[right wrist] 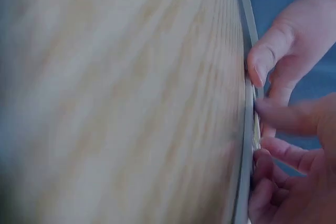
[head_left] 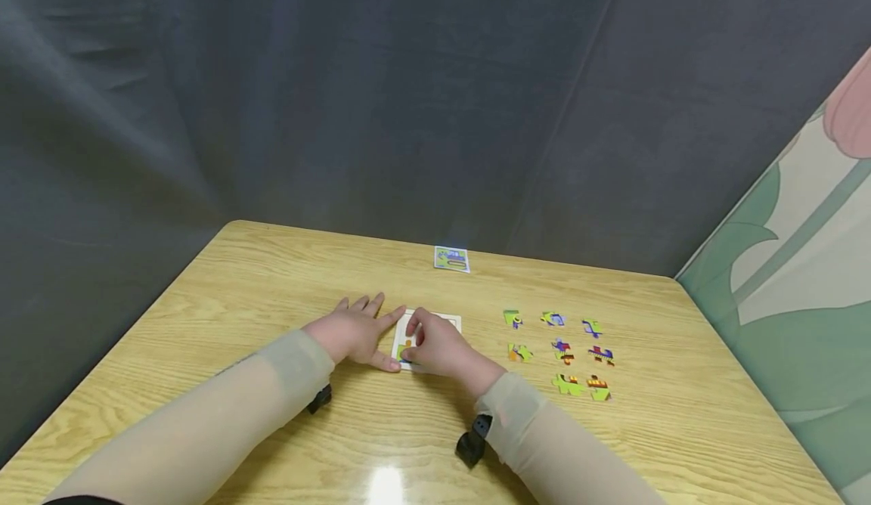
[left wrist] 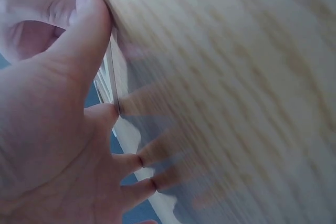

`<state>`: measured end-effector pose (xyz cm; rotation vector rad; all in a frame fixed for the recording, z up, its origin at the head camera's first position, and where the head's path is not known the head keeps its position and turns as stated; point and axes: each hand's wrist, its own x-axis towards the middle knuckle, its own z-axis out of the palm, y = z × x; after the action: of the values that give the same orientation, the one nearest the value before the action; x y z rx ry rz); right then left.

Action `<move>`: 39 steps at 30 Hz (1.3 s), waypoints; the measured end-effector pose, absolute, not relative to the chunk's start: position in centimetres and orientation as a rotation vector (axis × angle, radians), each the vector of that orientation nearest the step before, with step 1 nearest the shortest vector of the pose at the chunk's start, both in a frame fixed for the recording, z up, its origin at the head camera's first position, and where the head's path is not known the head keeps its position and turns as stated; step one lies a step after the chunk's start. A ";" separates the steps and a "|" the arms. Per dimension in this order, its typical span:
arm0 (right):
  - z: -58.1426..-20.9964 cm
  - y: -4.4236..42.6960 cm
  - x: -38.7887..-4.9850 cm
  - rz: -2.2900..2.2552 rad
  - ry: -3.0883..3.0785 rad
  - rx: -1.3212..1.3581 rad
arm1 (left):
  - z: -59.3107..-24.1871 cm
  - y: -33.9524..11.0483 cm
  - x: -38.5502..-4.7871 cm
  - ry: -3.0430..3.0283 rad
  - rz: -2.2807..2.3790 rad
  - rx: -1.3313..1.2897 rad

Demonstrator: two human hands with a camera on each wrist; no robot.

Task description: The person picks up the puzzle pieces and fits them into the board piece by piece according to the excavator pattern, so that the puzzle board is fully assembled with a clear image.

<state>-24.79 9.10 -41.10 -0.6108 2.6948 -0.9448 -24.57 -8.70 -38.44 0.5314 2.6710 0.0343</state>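
In the head view a white puzzle board lies flat at the middle of the table. My left hand rests at its left edge with the fingers spread and straight, the thumb near the front corner. The left wrist view shows the left fingertips touching the tabletop. My right hand is over the board, thumb and curled fingers at a green and orange jigsaw piece in the front left corner. The right wrist view shows the right thumb against the board; the fingers partly hide the piece.
Several loose jigsaw pieces lie spread in rows to the right of the board. A small picture card lies near the back edge of the wooden table. A dark curtain hangs behind, and a flowered cloth is at the right.
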 end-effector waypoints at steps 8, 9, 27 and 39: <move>-38.2 12.3 -25.0 -1.241 2.637 -0.456 | -38.9 -8.3 -24.8 2.674 0.041 0.534; -37.7 13.0 -25.0 -1.262 2.645 -0.441 | -38.9 -8.3 -24.8 2.673 0.045 0.534; -34.8 30.2 -22.1 -0.820 2.761 -0.464 | -38.8 -8.7 -25.2 2.665 0.096 0.533; -37.5 32.0 -21.4 -0.802 2.748 -0.532 | -38.1 -9.5 -24.7 2.655 0.142 0.520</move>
<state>-21.41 31.98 -37.47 -0.5320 2.7484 -0.8024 -24.72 -9.45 -38.15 0.5198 2.6546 0.1425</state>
